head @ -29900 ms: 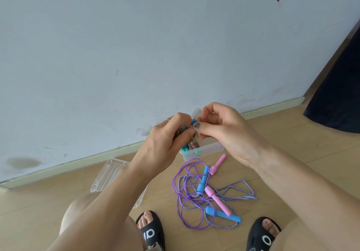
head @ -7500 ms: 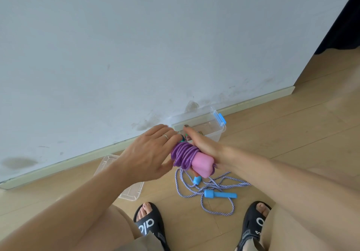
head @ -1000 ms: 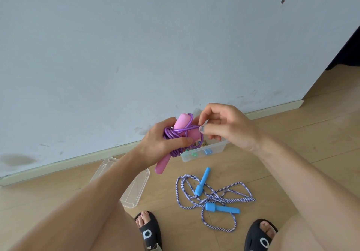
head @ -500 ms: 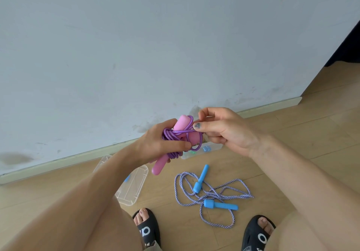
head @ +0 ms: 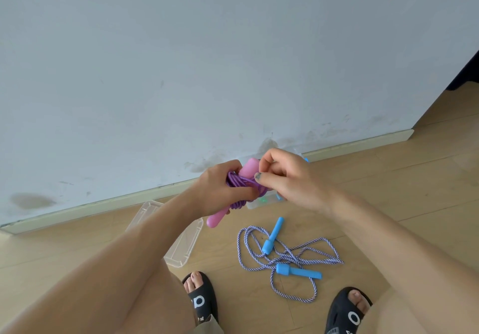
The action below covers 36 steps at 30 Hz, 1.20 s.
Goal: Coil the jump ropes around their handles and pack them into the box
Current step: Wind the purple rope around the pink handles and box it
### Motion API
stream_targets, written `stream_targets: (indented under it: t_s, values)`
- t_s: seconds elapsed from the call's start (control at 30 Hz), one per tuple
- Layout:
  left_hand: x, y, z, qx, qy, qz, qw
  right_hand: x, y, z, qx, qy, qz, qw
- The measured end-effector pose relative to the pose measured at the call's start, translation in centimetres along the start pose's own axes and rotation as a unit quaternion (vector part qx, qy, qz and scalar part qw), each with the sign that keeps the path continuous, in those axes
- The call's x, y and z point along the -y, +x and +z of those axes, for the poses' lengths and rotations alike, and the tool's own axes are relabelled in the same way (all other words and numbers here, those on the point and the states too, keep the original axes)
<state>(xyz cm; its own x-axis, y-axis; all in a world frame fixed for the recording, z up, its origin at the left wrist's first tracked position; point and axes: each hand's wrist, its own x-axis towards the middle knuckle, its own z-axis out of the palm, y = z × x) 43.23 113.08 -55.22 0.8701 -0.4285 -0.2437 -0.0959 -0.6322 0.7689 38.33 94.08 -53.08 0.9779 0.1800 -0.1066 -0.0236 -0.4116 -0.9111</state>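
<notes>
My left hand (head: 220,188) grips a pink-handled jump rope (head: 247,170) whose purple cord (head: 237,182) is wound round the handles. One pink handle end (head: 215,221) sticks out below the fist. My right hand (head: 287,178) pinches the purple cord at the bundle's right side. On the floor lies a loose blue-and-white striped rope (head: 287,256) with two blue handles (head: 298,272). The clear plastic box (head: 255,204) stands by the wall, mostly hidden behind my hands.
The box's clear lid (head: 181,250) lies on the wooden floor to the left, partly under my left forearm. My two feet in black slippers (head: 201,297) are at the bottom. A pale wall with a skirting board runs behind.
The right hand has moved closer to the bundle and pulled the cord loop tighter against the handles. The left hand keeps holding the bundle.
</notes>
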Motion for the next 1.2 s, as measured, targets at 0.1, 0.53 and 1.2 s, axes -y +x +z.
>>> stream_targets:
  t_s: [0.1,0.53,1.2]
  values:
    - [-0.3,0.4,1.0,-0.034,0.045,-0.021,0.998,0.0,0.3,1.6,-0.052,0.036,0.005,0.998]
    - [-0.7,0.6,2.3,-0.067,0.14,-0.028,0.988,0.3,1.9,1.7,-0.144,-0.052,-0.054,0.987]
    - [-1.1,1.3,2.3,0.021,0.303,-0.04,0.952,0.4,2.2,4.9,-0.082,-0.254,-0.178,0.947]
